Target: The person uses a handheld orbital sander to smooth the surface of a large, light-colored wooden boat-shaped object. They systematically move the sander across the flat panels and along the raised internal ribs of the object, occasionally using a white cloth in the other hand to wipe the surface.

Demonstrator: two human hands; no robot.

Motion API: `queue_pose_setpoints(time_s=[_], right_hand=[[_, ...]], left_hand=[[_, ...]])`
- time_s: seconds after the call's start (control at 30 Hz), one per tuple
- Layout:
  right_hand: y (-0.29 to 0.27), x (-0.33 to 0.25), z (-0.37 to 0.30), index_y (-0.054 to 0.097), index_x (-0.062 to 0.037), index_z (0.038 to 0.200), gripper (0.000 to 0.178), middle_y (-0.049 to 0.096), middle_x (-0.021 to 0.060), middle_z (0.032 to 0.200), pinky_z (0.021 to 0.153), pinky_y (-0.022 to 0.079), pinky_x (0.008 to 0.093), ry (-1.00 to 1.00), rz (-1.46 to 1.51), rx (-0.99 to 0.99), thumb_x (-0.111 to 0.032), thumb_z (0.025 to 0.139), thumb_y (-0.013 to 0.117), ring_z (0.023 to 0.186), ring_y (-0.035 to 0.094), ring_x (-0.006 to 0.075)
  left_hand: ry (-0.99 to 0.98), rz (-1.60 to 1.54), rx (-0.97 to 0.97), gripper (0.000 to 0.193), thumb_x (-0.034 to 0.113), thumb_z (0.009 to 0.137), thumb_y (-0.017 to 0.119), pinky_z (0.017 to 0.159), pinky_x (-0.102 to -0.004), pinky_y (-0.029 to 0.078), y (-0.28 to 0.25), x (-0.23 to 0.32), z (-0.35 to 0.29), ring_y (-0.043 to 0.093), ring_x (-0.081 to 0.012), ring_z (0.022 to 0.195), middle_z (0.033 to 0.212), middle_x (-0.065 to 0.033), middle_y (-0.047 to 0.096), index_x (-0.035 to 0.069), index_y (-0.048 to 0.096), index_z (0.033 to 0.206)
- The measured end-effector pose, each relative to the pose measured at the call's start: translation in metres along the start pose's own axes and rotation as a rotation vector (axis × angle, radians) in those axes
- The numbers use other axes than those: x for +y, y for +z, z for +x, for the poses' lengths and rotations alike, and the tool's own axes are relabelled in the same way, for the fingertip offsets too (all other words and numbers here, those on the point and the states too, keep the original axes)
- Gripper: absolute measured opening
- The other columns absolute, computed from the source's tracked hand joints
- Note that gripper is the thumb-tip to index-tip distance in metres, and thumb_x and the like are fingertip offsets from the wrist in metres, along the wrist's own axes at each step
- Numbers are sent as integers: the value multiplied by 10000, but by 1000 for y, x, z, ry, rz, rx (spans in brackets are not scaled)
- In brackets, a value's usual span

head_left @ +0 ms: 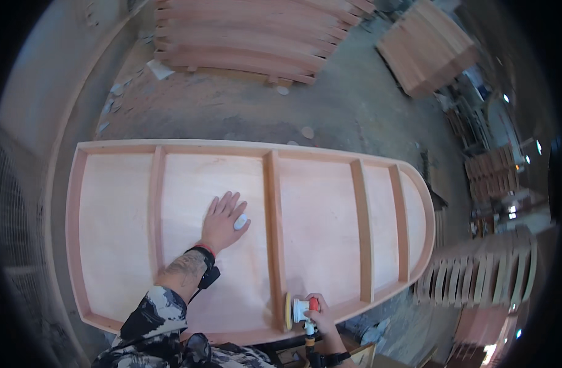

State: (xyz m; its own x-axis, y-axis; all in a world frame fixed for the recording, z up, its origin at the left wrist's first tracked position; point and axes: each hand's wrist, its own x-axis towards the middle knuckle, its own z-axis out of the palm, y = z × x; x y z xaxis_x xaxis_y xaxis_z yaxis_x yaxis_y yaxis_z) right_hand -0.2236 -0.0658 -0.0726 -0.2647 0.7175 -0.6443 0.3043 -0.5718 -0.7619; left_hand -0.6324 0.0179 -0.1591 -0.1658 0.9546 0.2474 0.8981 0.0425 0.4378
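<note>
A large pale wooden frame (pixel 170 145), rounded at its right end and split by crosswise slats over a flat panel, lies in front of me. My left hand (pixel 222 222) rests on the panel in the second compartment from the left, palm down with fingers outspread. A small whitish oval thing (pixel 240 222) shows between its thumb and forefinger; I cannot tell what it is. My right hand (pixel 321 318) is closed around a red and white handheld disc sander (pixel 300 310). Its yellowish pad (pixel 287 311) stands on edge beside the near end of the middle slat (pixel 273 233), contact unclear.
A stack of curved wooden boards (pixel 250 37) stands on the floor beyond the frame, and another wooden stack (pixel 425 46) sits at the far right. Slatted curved pieces (pixel 477 276) are piled right of the rounded end. A wall (pixel 54 92) runs along the left.
</note>
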Motion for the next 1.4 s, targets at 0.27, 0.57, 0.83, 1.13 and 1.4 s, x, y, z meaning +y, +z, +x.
queue_pose_setpoints(time_s=[0.27,0.57,0.83,1.13,1.4], right_hand=[[17,-97,207,542,-56,1245,457,656,126,1082,563,617,346,-90,417,-279,-164,823,681,818,691,201],[51,-223,369,554,-75,1223,376,648,105,967,492,588,321,-170,396,-361,-189,870,616,656,673,194],[54,-231,345,620,-37,1091,231,666,96,929,612,597,329,-195,320,-380,-160,901,666,716,687,188],[24,-149,200,630,-40,1101,321,644,64,988,783,527,292,-186,46,-212,-157,812,708,910,614,136],[7,-67,85,642,-62,1143,422,648,79,995,845,541,326,-40,-64,-113,-194,759,758,928,637,172]], left_hand=[[-20,58,-81,562,435,939,667,1223,-532,300,-7,3,12,400,-309,1494,1584,-83,480,227,587,1456],[-51,88,-167,622,451,947,651,1238,-542,273,-5,2,11,355,-304,1524,1627,-75,430,245,523,1520],[-28,153,-162,605,390,953,646,1226,-578,257,14,-1,13,356,-358,1513,1623,-110,433,199,542,1518],[6,198,-144,563,368,947,638,1234,-554,244,18,7,12,347,-333,1522,1616,-87,443,193,590,1480],[-3,181,-148,576,387,977,595,1258,-524,204,27,6,6,329,-328,1534,1627,-94,438,163,558,1507]])
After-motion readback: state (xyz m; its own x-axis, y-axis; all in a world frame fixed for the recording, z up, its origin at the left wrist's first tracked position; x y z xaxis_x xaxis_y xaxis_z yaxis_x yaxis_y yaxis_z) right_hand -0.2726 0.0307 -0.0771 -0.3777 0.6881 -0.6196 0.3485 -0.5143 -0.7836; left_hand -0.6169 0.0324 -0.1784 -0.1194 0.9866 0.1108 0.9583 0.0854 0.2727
